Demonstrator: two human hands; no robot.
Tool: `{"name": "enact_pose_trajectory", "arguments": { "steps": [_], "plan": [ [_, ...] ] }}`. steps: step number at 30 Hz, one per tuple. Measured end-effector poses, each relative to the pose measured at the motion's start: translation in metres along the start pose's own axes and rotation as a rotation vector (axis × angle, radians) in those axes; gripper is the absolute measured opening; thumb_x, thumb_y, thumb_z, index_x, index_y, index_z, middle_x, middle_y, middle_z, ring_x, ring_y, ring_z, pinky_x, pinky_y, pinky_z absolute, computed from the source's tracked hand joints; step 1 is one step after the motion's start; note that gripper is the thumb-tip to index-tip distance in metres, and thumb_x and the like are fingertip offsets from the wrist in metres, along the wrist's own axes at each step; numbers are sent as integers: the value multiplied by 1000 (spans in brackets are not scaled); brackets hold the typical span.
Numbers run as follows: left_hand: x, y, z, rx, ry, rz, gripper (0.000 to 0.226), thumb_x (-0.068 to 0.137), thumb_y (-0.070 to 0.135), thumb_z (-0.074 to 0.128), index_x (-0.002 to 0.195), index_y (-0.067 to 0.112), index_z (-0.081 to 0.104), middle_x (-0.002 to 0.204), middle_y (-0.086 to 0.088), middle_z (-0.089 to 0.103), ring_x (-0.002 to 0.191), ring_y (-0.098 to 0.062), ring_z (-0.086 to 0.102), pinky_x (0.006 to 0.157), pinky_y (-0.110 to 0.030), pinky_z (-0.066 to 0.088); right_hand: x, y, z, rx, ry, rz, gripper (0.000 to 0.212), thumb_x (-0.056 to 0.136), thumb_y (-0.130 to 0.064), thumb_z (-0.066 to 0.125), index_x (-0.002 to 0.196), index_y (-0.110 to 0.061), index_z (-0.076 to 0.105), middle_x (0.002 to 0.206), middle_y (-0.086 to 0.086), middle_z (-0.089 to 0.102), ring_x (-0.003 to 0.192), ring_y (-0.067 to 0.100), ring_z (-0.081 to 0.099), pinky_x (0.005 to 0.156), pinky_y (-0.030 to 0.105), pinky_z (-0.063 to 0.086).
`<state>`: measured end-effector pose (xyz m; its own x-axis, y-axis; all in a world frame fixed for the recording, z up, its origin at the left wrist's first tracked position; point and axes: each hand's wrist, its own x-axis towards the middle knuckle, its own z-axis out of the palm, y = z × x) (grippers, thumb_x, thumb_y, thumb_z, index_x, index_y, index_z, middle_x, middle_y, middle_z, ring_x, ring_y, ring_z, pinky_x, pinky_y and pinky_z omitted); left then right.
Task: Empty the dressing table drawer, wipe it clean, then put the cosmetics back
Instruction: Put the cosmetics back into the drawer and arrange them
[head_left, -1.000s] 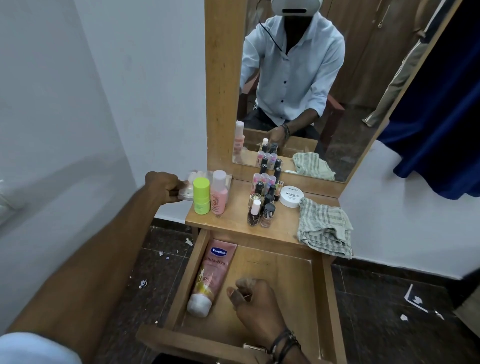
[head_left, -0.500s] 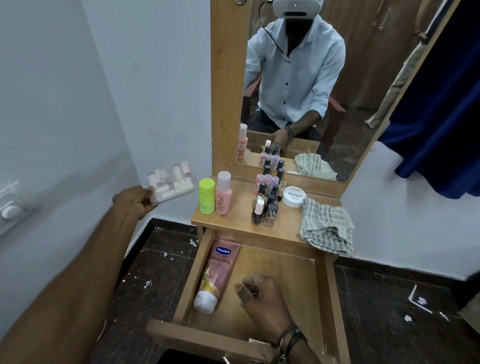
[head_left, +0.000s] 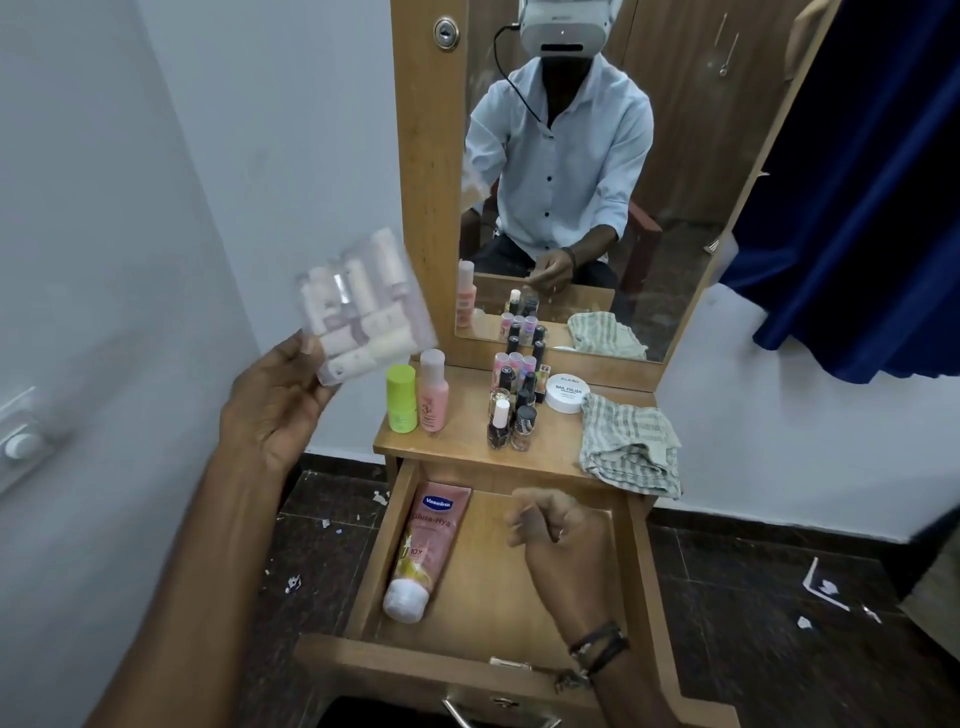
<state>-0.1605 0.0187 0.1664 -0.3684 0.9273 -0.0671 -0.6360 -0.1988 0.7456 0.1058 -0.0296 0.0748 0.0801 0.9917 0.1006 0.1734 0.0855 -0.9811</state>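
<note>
The wooden drawer (head_left: 636, 566) stands pulled out below the dressing table top (head_left: 462, 441). A pink Vaseline tube (head_left: 423, 551) lies along the drawer's left side. My left hand (head_left: 275, 400) holds a clear pack of small cosmetic tubes (head_left: 363, 306) up in the air, left of the table. My right hand (head_left: 558, 532) hovers over the drawer's middle with its fingers curled; whether it holds anything is hidden. On the top stand a green bottle (head_left: 401, 397), a pink bottle (head_left: 434, 389), several nail polish bottles (head_left: 511, 410), a white nail polish remover jar (head_left: 569, 392) and a striped cloth (head_left: 631, 449).
A mirror (head_left: 587, 182) rises behind the table top and reflects a seated person. A white wall is at the left, a blue curtain (head_left: 857, 208) at the right. Dark floor tiles with paper scraps (head_left: 826, 587) surround the table.
My left hand took the clear pack from the table's left corner and lifted it up and to the left. My right hand stayed over the drawer.
</note>
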Motion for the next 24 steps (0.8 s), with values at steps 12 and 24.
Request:
{"name": "enact_pose_trajectory", "arguments": {
  "steps": [12,24],
  "plan": [
    [-97,-103,27,540,-45,-352,16,81,-9,66,85,2,77,94,-24,75,82,-33,66,81,-41,53,-12,-15,-66,95,219,-207,12,90,-17,61,82,-15,70,66,-9,72,54,1,62,48,16,46],
    [-72,-201,13,1038,22,-514,13,74,-8,75,85,-12,69,84,-23,72,76,-35,72,61,-42,59,22,33,-78,-835,-526,323,73,67,-50,82,127,-20,52,123,-3,65,107,16,63,88,28,51]
  ]
}}
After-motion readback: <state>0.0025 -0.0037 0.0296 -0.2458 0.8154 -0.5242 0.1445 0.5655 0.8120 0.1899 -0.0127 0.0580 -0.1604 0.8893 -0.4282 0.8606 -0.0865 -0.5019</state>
